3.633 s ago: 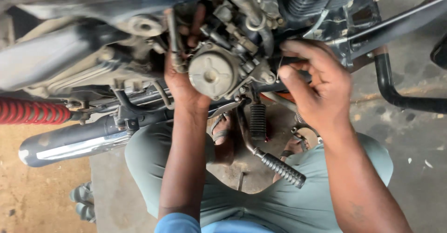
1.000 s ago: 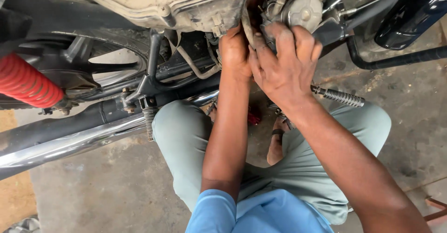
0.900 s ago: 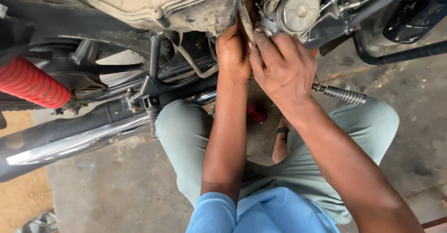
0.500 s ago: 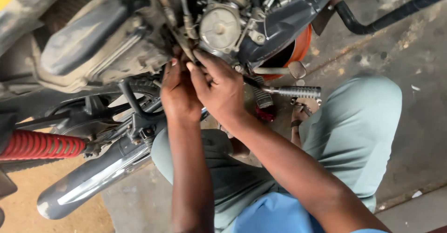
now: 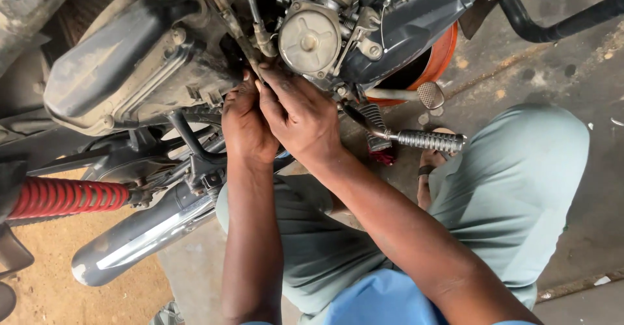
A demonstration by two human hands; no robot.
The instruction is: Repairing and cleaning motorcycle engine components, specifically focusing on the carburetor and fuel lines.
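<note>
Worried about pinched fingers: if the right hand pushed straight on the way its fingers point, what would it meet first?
Probably the round grey carburettor cover just above the right hand, whose fingertips already sit by the metal rod; depth is unclear.

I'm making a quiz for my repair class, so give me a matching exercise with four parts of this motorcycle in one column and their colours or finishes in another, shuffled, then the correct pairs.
Things:
1. shock absorber spring
2. exhaust pipe
3. round carburetor cover
4. footpeg

Descriptions:
A. shiny chrome, smooth
B. red coils
C. ridged grey metal bar
D. dull pale metal disc

Pairs: 1-B, 2-A, 3-D, 4-C
</note>
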